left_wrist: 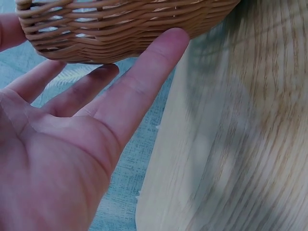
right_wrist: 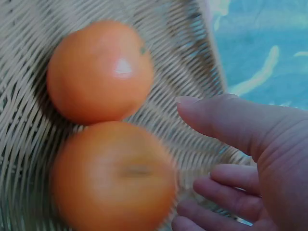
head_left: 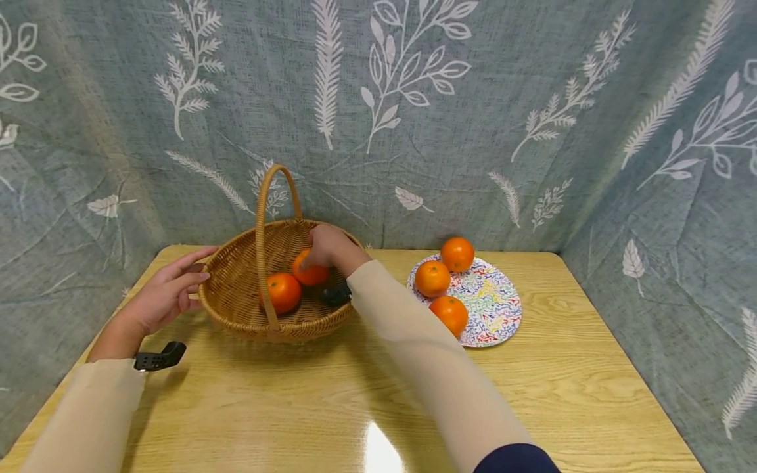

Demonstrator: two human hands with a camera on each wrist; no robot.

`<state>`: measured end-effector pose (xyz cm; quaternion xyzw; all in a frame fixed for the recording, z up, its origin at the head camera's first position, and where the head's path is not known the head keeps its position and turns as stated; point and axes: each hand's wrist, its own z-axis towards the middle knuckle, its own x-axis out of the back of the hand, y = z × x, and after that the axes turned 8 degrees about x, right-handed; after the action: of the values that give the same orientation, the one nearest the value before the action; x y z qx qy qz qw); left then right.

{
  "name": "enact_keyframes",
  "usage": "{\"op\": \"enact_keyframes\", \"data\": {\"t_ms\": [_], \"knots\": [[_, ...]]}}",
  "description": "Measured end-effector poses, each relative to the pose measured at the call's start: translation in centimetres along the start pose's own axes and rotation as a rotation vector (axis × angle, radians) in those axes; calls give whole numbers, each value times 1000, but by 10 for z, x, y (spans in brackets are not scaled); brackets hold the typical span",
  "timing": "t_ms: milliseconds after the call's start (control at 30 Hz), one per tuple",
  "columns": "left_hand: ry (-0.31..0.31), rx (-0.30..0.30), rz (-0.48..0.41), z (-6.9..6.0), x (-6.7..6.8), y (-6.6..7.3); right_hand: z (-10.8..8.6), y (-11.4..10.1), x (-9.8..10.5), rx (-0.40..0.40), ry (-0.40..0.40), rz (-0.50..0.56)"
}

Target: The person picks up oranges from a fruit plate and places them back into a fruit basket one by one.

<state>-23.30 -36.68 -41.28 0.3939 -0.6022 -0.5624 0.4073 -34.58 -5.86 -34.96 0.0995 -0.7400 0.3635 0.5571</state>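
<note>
A wicker basket (head_left: 236,295) with a tall arched handle (head_left: 260,223) stands at the left of the table. At its left side my left hand (head_left: 162,295) touches the rim and outer wall with extended fingers. My right hand (head_left: 332,248) reaches into the basket from the right. Two oranges lie inside, the nearer orange (head_left: 284,293) beside the farther orange (head_left: 309,269), which my right hand partly covers in the head view. In the right wrist view the thumb and fingers (right_wrist: 231,192) are spread apart with nothing between them, close beside the lower, blurred orange (right_wrist: 113,178).
Right of the basket lies a round plate (head_left: 499,302) with a multicoloured squiggle pattern. Three oranges (head_left: 432,278) sit on it, one at the back edge. The wooden table (head_left: 562,368) ends against a grey-green leaf-patterned curtain (head_left: 367,184) behind and at both sides.
</note>
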Motion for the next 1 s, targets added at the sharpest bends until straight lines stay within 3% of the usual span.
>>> {"op": "enact_keyframes", "data": {"t_ms": [367, 533, 700, 1000], "knots": [[6, 5, 17, -3, -1, 0, -49, -1, 30, 112, 87, 223], [1, 1, 39, -2, -3, -1, -77, 29, 40, 135, 144, 375], [-2, 7, 53, -1, -7, -2, -115, 68, 43, 126, 292, 536], [43, 13, 81, -6, -7, 0, -194, 124, 24, 79, 557, 636]]}}
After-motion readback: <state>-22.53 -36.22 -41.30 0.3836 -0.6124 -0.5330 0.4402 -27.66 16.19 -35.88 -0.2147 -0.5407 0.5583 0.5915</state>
